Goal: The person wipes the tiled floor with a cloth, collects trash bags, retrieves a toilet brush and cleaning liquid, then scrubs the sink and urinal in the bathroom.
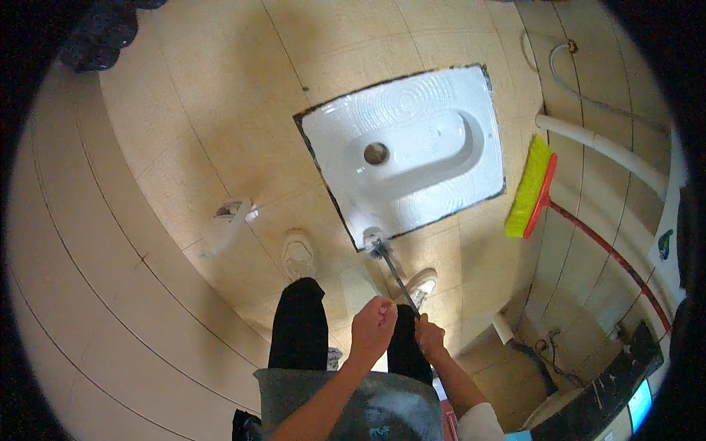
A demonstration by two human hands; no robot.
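My right hand (pixel 429 336) is closed around the dark handle of a toilet brush (pixel 398 278). The brush slants away from me, and its head rests on the near corner of a white squat toilet (pixel 346 165) set into the floor. Beside the handle, apart from it, my left hand (pixel 373 325) is curled into a fist with nothing visible in it. The toilet's drain hole (pixel 376 153) is on the left of its basin.
A broom (pixel 531 192) with yellow-green bristles and a red handle leans at the right wall. A white pipe (pixel 603 143) and a thin hose (pixel 588 97) run there. Left of my feet is a floor drain (pixel 228 211). A dark-edged counter (pixel 603 386) stands lower right.
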